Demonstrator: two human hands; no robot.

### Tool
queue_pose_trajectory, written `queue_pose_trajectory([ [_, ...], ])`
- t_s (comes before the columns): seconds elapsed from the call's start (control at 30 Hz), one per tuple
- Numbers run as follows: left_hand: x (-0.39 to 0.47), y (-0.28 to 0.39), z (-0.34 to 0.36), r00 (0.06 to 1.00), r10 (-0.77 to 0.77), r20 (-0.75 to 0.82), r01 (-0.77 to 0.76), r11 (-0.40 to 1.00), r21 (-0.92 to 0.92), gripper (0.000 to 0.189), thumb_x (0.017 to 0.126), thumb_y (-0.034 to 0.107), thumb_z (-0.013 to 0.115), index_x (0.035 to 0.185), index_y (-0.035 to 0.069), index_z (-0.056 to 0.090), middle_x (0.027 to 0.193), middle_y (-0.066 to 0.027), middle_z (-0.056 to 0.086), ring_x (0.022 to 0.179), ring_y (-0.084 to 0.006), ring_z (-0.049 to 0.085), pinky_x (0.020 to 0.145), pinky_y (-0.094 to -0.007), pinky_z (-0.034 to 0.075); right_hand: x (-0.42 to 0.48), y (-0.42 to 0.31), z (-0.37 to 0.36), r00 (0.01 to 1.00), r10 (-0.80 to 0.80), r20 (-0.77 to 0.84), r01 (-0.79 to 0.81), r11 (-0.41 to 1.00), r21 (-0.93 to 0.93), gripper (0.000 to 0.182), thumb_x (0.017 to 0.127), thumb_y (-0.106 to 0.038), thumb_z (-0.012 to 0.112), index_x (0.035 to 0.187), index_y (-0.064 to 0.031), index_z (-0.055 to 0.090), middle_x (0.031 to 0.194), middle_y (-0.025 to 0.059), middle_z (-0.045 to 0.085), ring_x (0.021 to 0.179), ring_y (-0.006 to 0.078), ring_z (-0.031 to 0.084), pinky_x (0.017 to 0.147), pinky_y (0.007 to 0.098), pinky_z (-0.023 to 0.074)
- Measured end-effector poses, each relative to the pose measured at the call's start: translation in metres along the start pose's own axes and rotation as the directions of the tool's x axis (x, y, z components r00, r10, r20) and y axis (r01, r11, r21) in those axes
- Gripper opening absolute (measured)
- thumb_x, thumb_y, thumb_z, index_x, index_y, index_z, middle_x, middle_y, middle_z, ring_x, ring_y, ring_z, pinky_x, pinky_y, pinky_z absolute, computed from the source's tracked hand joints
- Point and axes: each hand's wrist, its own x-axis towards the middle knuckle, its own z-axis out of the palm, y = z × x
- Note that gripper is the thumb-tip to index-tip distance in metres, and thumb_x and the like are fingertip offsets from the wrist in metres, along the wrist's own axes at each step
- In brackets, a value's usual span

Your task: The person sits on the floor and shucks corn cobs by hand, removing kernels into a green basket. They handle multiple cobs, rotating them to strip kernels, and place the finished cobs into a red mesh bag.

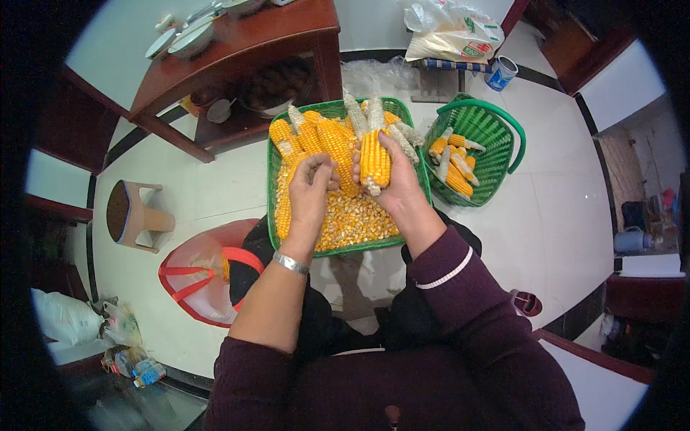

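Note:
My right hand (pixel 401 180) grips a corn cob (pixel 375 159) with yellow kernels, its pale tip towards me. My left hand (pixel 311 186) is just left of it, fingers curled, apart from the held cob; whether it holds anything is hidden. Both hands are over a green woven basket (pixel 334 252). Loose corn kernels (pixel 356 223) cover its near part. Several yellow corn cobs (pixel 335 143) lie at its far side. Pale stripped cobs (pixel 404 141) rest at its far right; one bare stretch shows directly beyond the held cob, and I cannot tell whether they are one piece.
To the right stands a green handled basket (pixel 493 156) with several part-stripped cobs (pixel 458 167). A red-trimmed transparent bag (pixel 186 288) and a stool (pixel 140 213) are at left. Beyond is a wooden table (pixel 269 35) with bowls (pixel 191 40). A blue can (pixel 501 74) stands far right.

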Motion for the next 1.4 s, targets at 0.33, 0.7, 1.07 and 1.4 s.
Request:
queue_pose_trajectory([
  [0.33, 0.003, -0.003, 0.011, 0.997, -0.008, 0.080, 0.010, 1.000, -0.023, 0.017, 0.087, 0.012, 0.055, 0.099, 0.001, 0.051, 0.084, -0.0037, 0.055, 0.071, -0.0096, 0.052, 0.063, -0.0223, 0.045, 0.022, -0.003, -0.001, 0.989, 0.035, -0.143, -0.037, 0.999, -0.008, 0.039, 0.087, -0.038, 0.047, 0.099, -0.0014, 0.049, 0.077, 0.0112, 0.059, 0.062, 0.0199, 0.058, 0.057, 0.0312, 0.0493],
  [0.7, 0.030, 0.009, 0.005, 0.980, -0.196, -0.026, 0.194, 0.979, -0.066, 0.048, 0.089, 0.038, 0.050, 0.114, -0.003, 0.045, 0.094, -0.0090, 0.055, 0.070, -0.0100, 0.054, 0.056, -0.0215, 0.045, 0.015, 0.016, 0.014, 0.948, 0.283, 0.146, -0.253, 0.948, -0.194, 0.039, 0.094, -0.036, 0.026, 0.108, -0.0047, 0.046, 0.077, 0.0098, 0.059, 0.056, 0.0199, 0.057, 0.043, 0.0263, 0.0419],
  [1.07, 0.040, 0.017, -0.006, 0.935, -0.352, 0.033, 0.341, 0.873, -0.348, 0.041, 0.090, 0.036, 0.045, 0.113, 0.001, 0.047, 0.096, -0.0082, 0.058, 0.084, -0.0160, 0.058, 0.072, -0.0288, 0.048, -0.006, 0.018, 0.035, 0.975, 0.169, 0.147, -0.070, 0.853, -0.516, 0.057, 0.094, -0.045, 0.026, 0.139, -0.0094, 0.021, 0.084, 0.0064, 0.056, 0.051, 0.0094, 0.049, 0.043, 0.0196, 0.0383],
  [1.4, 0.054, 0.010, -0.025, 0.973, -0.203, -0.111, 0.156, 0.928, -0.338, 0.034, 0.092, 0.033, 0.043, 0.108, 0.004, 0.046, 0.084, -0.0079, 0.058, 0.070, -0.0141, 0.057, 0.061, -0.0273, 0.049, 0.003, 0.021, 0.020, 0.871, 0.420, 0.255, -0.293, 0.861, -0.416, 0.033, 0.091, -0.028, 0.032, 0.112, -0.0037, 0.041, 0.083, 0.0137, 0.055, 0.049, 0.0114, 0.047, 0.045, 0.0188, 0.0380],
])
